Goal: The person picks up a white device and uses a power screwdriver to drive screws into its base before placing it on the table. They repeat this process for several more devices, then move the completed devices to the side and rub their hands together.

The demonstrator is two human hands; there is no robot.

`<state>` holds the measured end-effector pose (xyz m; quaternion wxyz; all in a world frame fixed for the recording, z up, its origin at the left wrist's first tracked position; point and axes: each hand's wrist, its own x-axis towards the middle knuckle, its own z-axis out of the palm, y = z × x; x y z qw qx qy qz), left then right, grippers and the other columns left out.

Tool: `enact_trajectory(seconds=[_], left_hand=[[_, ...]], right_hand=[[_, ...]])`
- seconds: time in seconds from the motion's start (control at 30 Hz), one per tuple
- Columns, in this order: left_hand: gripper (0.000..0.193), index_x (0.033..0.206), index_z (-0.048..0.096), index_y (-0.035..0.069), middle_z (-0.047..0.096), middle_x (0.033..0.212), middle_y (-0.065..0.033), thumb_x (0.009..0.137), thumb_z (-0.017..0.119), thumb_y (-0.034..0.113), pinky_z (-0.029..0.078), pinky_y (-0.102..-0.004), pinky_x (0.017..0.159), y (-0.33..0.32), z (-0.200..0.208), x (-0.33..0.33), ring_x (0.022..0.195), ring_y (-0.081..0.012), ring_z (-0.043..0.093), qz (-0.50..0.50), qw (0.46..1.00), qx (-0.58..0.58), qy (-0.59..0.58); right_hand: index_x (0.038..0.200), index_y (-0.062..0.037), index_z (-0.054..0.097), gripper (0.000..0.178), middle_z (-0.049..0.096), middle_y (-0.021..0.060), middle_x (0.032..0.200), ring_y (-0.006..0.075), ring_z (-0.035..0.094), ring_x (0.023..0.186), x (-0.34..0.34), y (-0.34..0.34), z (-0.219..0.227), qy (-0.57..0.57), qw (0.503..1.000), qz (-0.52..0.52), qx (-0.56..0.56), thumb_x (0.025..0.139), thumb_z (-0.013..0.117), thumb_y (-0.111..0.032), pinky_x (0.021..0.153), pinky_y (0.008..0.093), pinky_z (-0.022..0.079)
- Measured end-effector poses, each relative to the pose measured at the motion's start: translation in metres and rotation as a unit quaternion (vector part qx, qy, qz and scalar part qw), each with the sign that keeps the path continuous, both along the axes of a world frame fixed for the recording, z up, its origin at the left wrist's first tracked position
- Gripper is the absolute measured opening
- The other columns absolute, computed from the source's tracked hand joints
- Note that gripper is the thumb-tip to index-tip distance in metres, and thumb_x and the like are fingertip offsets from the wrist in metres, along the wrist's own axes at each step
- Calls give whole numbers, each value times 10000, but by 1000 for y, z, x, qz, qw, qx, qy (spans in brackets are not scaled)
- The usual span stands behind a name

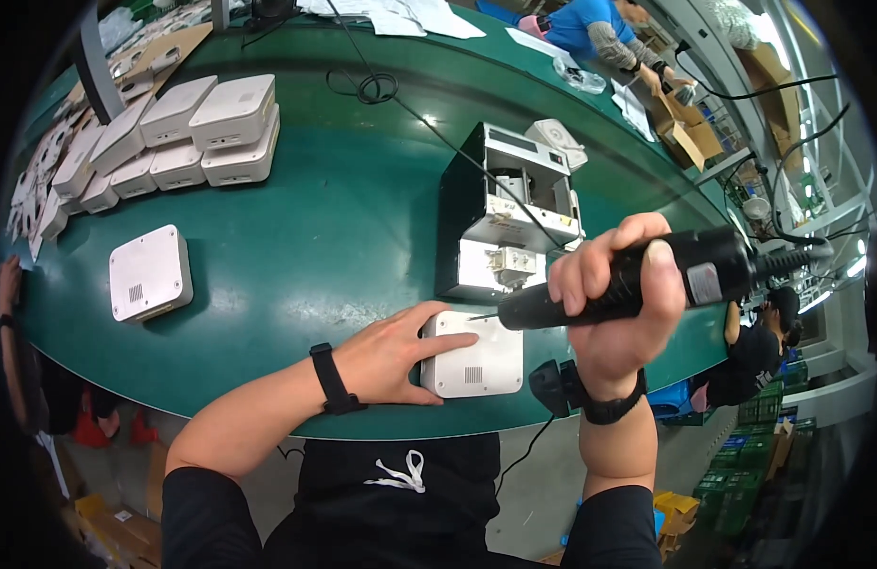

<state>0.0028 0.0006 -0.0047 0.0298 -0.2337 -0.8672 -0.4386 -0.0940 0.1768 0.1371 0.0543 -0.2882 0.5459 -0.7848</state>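
- Three o'clock: my electric screwdriver (609, 284) is black.
- Five o'clock: my box (500, 365) is white, its slotted patch (473, 375) grey.
- Six o'clock: I wear black clothes (391, 531), white drawstring (416, 486).
- Eleven o'clock: my bench (362, 152) is green.
- One o'clock: a co-worker's blue top (582, 33), mottled grey sleeve (609, 45).

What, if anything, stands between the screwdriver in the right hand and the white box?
Nothing visible. The right hand holds the screwdriver with its bit at the white box. The left hand has a finger on top, close to the bit.
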Motion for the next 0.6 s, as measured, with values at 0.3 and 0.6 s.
enact_trajectory(seconds=[0.3,0.6], left_hand=[[782,1356,556,204,420,1384,-184,644,876,243,474,-432,1011,1,-4,-2,1235,-385,505,-8,1000,17,7],[761,1314,598,191,437,1366,-178,610,887,205,473,-431,1017,0,-9,-1,1227,-387,514,6,999,18,27]], right_hand=[[992,-68,445,323,505,66,632,158,476,489,16,-22,-15,53,995,67,50,924,551,-365,524,348,445],[968,-72,423,323,509,71,638,164,478,494,15,-26,-25,39,994,88,54,915,574,-353,526,349,442]])
